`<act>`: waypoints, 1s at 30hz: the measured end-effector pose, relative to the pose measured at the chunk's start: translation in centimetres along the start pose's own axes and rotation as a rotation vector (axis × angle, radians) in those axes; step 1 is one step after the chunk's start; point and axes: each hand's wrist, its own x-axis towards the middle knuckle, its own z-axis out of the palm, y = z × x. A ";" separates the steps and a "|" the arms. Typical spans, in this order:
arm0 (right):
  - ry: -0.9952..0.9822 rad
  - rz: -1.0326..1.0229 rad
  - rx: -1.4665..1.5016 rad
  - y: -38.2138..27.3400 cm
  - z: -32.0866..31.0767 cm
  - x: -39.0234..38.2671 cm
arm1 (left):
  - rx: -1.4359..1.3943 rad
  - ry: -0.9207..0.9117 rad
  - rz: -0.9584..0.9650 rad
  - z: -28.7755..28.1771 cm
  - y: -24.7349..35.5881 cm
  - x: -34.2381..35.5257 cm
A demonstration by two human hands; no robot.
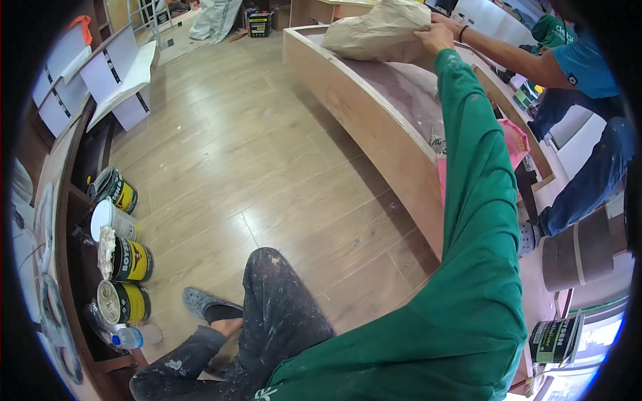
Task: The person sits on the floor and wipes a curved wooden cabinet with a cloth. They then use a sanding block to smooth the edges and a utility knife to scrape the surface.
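My right hand (pixel 438 39), at the end of a long green sleeve, is closed on the edge of a large crumpled brown paper sack (pixel 378 32). The sack lies over the far end of a long, shallow plywood box (pixel 374 123). Beside my hand, a co-worker's hand (pixel 445 21) with a dark wristband on that arm is also at the sack; its fingers are partly hidden. A pink bag (pixel 513 142) sits in the box, partly behind my forearm. My left hand is out of view.
Paint buckets (pixel 134 259) and a water bottle (pixel 128 338) line the left, below white panels (pixel 120 80). The co-worker in blue (pixel 592 73) crouches at right, near a brown roll (pixel 578 255) and another bucket (pixel 556 339). Wood-look floor (pixel 221 154) lies between.
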 end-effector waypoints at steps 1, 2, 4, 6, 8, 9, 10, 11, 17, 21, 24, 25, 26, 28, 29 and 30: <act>0.029 0.075 0.046 0.5 -0.7 -0.5 | 0.004 -0.001 0.003 -0.2 0.3 0.2; 0.028 0.035 0.090 -0.7 -0.8 -0.2 | 0.000 0.015 -0.017 -0.7 0.3 -0.5; 0.057 -0.021 0.052 -2.2 -0.9 -0.4 | 0.006 0.030 -0.039 -1.0 0.6 -1.4; -0.064 -0.111 0.038 -2.4 -2.2 -4.0 | 0.016 0.015 -0.031 -1.4 1.3 -0.9; -0.329 -0.210 -0.101 -1.4 -1.8 -8.3 | 0.018 0.019 -0.071 -2.5 2.3 -1.1; -0.507 -0.222 -0.300 0.8 -0.7 -11.3 | -0.010 -0.017 -0.089 -2.3 2.7 -0.3; -0.693 -0.192 -0.333 -0.8 -3.3 -14.7 | -0.037 -0.031 -0.136 -2.4 2.8 -0.3; -0.874 -0.156 -0.363 -2.9 -7.0 -18.7 | -0.061 -0.043 -0.179 -2.4 3.0 -0.3; -0.840 0.078 -0.169 6.1 -10.1 -30.6 | -0.133 -0.002 -0.165 -2.2 3.1 -0.2; -0.586 0.213 -0.016 6.9 -10.2 -33.2 | -0.081 -0.013 -0.159 -2.4 2.8 -0.4; -0.370 0.202 0.348 5.2 -12.3 -36.6 | -0.058 0.004 -0.124 -0.8 0.4 0.6; -0.446 0.224 0.530 3.1 -12.9 -38.1 | -0.009 -0.004 -0.181 -1.7 2.4 0.0; -0.367 0.119 0.284 1.6 -12.6 -39.6 | 0.043 -0.012 -0.233 -2.4 3.5 -0.4; -0.240 -0.026 -0.075 0.8 -11.5 -41.9 | 0.047 0.013 -0.094 -2.1 2.7 -0.4; -0.185 -0.065 -0.178 0.9 -10.9 -42.5 | 0.045 0.033 -0.027 -1.8 2.0 -0.5; -0.159 -0.042 -0.133 1.6 -10.4 -42.4 | 0.048 0.023 -0.058 -1.2 1.0 -0.3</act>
